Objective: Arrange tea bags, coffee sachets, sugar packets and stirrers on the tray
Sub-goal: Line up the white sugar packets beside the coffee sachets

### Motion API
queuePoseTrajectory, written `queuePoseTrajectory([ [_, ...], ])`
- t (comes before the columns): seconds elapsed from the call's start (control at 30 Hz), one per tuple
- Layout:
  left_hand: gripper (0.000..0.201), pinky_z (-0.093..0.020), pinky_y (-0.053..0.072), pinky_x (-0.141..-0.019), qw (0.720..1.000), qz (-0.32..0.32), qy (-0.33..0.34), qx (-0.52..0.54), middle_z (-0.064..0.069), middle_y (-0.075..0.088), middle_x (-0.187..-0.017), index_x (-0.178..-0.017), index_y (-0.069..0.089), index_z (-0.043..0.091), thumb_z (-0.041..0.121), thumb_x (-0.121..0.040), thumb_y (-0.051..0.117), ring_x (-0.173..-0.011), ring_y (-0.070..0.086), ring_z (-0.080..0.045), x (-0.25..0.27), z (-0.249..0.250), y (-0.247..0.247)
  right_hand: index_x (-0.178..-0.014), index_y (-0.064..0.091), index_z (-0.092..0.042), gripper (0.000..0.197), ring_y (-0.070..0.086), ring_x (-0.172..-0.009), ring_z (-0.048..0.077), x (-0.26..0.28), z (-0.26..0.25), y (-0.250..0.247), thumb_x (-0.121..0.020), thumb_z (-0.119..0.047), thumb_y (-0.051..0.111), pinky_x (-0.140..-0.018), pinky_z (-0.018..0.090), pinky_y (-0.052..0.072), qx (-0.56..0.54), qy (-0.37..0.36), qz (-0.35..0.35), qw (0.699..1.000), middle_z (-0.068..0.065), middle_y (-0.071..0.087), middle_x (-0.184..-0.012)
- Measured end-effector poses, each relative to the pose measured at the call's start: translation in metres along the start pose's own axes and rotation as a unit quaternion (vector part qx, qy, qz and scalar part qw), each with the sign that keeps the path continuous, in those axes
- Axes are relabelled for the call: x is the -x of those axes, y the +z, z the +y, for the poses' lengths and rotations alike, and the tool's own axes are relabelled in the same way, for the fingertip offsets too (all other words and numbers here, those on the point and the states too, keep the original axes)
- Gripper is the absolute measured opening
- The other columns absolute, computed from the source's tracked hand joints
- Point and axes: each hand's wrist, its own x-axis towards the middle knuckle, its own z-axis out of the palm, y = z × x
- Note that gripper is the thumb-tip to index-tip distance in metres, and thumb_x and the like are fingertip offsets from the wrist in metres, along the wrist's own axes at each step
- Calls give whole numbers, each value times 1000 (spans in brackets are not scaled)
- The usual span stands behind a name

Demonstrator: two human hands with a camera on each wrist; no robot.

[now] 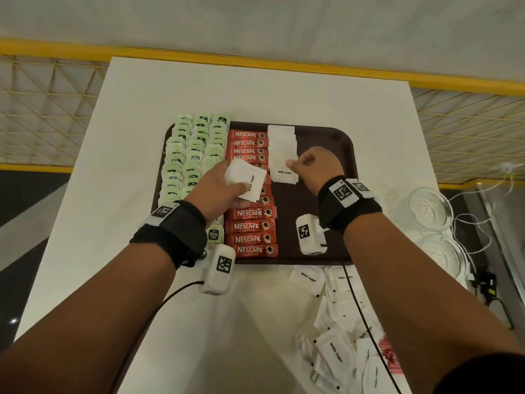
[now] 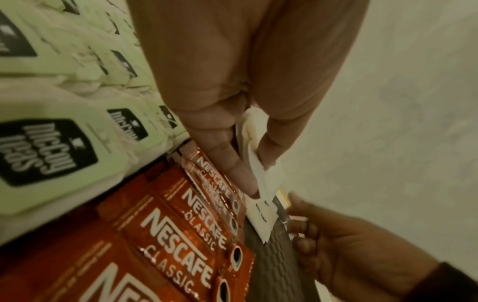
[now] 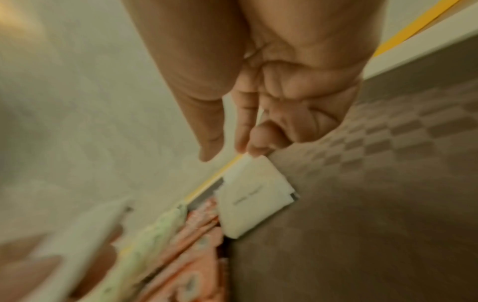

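Note:
A brown tray (image 1: 326,137) holds rows of green tea bags (image 1: 193,155), a column of red coffee sachets (image 1: 250,226) and a column of white sugar packets (image 1: 282,149). My left hand (image 1: 238,186) hovers over the coffee column and pinches a small stack of sugar packets (image 1: 250,180) between thumb and fingers; the left wrist view shows the same pinch (image 2: 258,173). My right hand (image 1: 292,164) is at the near end of the sugar column. Its curled fingertips (image 3: 243,147) touch a corner of the nearest packet (image 3: 253,200), and the thumb stands apart from it.
Loose sugar packets (image 1: 341,336) lie heaped on the white table (image 1: 170,95) in front of the tray, at the right. Something red (image 1: 389,356) lies at the edge of that heap. Glass bowls (image 1: 430,206) stand at the table's right edge. The tray's right part is bare.

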Motion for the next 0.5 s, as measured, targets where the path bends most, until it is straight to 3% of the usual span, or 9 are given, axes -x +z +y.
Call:
queuePoseTrajectory([
  [0.07,54,-38,61,-77,1000,0,3,-15,-10,58,-128,-135,45,13,3,-87,69,-106,67,-25,0,-1,3,-98,64,-17,32,58,-81,10,12,-15,-6,-88,-47,65,-74,26,48,-23,-58,-73,995,-7,61,-89],
  [0.13,57,-40,61,-78,999,-5,11,-36,-9,60,-124,-133,46,13,4,-84,73,-103,68,-24,-1,0,7,-100,67,-17,27,58,-75,8,23,-27,-10,-87,-40,69,-71,24,50,-32,-89,-156,983,-6,64,-89],
  [0.2,56,-40,62,-76,999,-7,22,-46,-10,62,-120,-132,47,11,4,-83,74,-99,70,-24,-2,2,12,-101,68,-13,21,62,-68,9,26,-28,-11,-86,-29,72,-66,24,54,-33,-86,-196,976,3,69,-86],
  [0.37,42,-34,61,-75,1000,-1,23,6,-9,66,-114,-128,45,14,8,-92,65,-93,73,-24,-5,3,17,-102,63,-6,19,69,-71,17,24,-1,-16,-86,-11,72,-74,30,60,-196,41,-151,968,17,71,-95],
  [0.5,38,-31,61,-72,999,8,16,32,-12,68,-109,-129,42,16,9,-96,58,-87,73,-21,-4,3,14,-101,60,-5,18,70,-77,20,24,20,-10,-86,-6,71,-66,26,60,-260,124,-92,953,18,68,-104],
])
